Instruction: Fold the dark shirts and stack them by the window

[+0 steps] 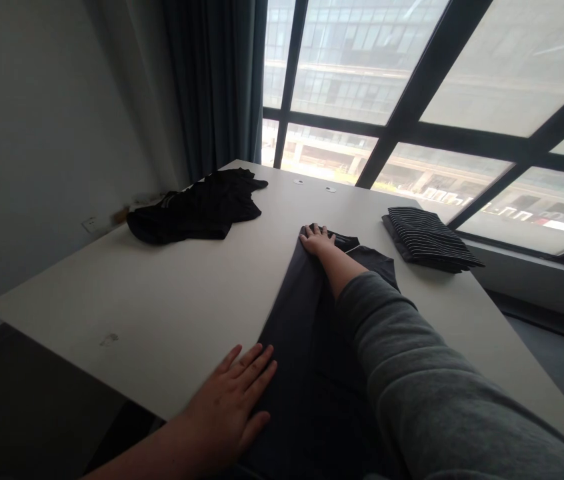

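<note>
A dark grey garment (pixel 295 320) lies lengthwise over the white table, with black fabric and a thin pale line at its far end. I cannot make out exactly what kind of garment it is. Fingers spread, my right hand (pixel 318 240) presses flat on its far left corner. My left hand (pixel 235 400) rests palm down at the near left edge, fingers stretched out over the cloth. Neither hand grips the fabric. My right sleeve and forearm hide much of the garment's right side.
The white table (pixel 162 293) carries a rumpled black garment (pixel 207 203) at the far left. Folded clothes, a striped one (pixel 427 230) on top, are stacked at the right. Two small round fittings (pixel 331 190) sit near the back edge. Beyond are a curtain (pixel 217 87) and large windows.
</note>
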A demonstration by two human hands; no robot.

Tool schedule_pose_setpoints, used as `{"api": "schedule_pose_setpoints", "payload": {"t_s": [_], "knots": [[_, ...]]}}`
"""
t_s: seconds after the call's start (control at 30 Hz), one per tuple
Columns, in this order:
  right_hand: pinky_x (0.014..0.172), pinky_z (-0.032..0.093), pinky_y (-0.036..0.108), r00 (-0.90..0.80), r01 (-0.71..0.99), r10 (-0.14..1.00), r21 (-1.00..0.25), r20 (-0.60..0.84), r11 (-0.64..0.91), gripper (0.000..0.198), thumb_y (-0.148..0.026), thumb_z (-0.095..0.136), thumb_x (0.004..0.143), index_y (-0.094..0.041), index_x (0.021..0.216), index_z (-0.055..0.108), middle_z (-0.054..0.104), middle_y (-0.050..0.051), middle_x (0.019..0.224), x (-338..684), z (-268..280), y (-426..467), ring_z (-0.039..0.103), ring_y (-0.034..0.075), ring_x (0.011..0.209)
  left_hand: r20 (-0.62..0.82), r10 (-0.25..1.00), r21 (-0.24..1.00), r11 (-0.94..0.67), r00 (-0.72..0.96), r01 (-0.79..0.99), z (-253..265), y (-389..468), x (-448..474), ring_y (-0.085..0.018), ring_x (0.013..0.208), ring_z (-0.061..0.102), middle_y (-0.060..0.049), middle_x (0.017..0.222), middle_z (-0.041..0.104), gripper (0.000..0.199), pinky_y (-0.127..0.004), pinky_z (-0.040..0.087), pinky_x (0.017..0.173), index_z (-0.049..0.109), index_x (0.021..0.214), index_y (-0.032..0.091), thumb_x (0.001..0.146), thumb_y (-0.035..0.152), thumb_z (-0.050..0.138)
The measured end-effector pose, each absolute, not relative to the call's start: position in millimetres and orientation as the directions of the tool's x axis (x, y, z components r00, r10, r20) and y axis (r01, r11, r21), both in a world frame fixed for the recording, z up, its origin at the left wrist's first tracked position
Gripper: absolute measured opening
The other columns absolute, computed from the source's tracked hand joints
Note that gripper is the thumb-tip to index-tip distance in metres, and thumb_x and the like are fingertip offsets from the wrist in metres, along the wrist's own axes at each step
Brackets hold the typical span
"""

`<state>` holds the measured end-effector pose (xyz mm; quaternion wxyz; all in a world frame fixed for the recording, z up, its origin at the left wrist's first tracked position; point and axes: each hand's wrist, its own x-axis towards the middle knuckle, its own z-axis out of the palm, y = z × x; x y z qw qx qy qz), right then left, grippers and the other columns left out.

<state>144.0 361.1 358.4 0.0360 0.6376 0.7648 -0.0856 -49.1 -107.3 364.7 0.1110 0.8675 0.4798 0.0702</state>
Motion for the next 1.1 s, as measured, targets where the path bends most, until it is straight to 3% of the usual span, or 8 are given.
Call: {"api": "schedule_pose_setpoints", "payload": {"t_s": [0.13,0.4,0.57,0.73,0.9,1.1], "knots": [[0.119,0.004,0.081,-0.107,0.991,0.974,-0.100,-0.202,0.088,0.072,-0.070,0.022,0.105,-0.044,0.171,0.013,-0.007,0.003,0.180,143,359,372,-0.009,0.043,0.163,0.028,0.863,0.218,-0.498,0.505,0.839,363,-106,-58,-0.027,0.164,0.022,-0.006,0.176,0.023,0.068,-0.056,0.019,0.133,0.026,0.170,0.025,0.108,0.039,0.050],[0.119,-0.003,0.080,-0.067,0.998,0.987,-0.033,-0.149,0.062,0.071,-0.063,0.019,0.107,-0.037,0.173,0.014,-0.009,0.006,0.179,140,370,376,-0.011,0.042,0.163,0.023,0.884,0.178,-0.464,0.468,0.868,361,-100,-66,-0.030,0.164,0.018,-0.008,0.176,0.022,0.070,-0.059,0.017,0.133,0.025,0.170,0.023,0.107,0.040,0.050],[0.129,0.001,0.065,-0.200,0.979,0.978,0.012,-0.065,0.201,0.073,-0.052,0.022,0.109,-0.016,0.173,0.017,-0.003,0.011,0.179,131,385,350,-0.006,0.033,0.165,0.007,0.859,0.181,-0.505,0.512,0.844,364,-106,-74,-0.031,0.165,0.015,-0.007,0.177,0.021,0.070,-0.061,0.018,0.132,0.027,0.170,0.023,0.106,0.037,0.052],[0.132,0.010,0.054,-0.327,0.945,0.928,-0.042,-0.176,0.325,0.084,-0.061,0.023,0.109,-0.004,0.170,0.025,0.015,0.021,0.176,123,383,286,0.016,0.034,0.164,0.067,0.812,0.159,-0.582,0.580,0.797,363,-113,-84,-0.028,0.164,0.021,-0.006,0.175,0.026,0.070,-0.056,0.022,0.133,0.029,0.169,0.023,0.105,0.032,0.055],[0.132,0.013,0.053,-0.484,0.874,0.867,-0.114,-0.119,0.473,0.086,-0.065,0.027,0.107,-0.008,0.171,0.025,0.009,0.018,0.177,123,369,199,0.011,0.034,0.165,0.202,0.780,0.112,-0.619,0.592,0.777,360,-120,-89,-0.026,0.162,0.029,-0.005,0.172,0.037,0.066,-0.050,0.020,0.135,0.036,0.167,0.025,0.104,0.027,0.055],[0.133,0.011,0.060,-0.719,0.668,0.695,-0.282,-0.004,0.689,0.082,-0.067,0.036,0.106,-0.016,0.170,0.031,0.016,0.017,0.175,130,359,100,0.013,0.035,0.165,0.253,0.757,0.083,-0.637,0.602,0.767,361,-125,-92,-0.025,0.153,0.045,-0.005,0.165,0.049,0.058,-0.045,0.032,0.131,0.049,0.159,0.025,0.102,0.025,0.057]]}}
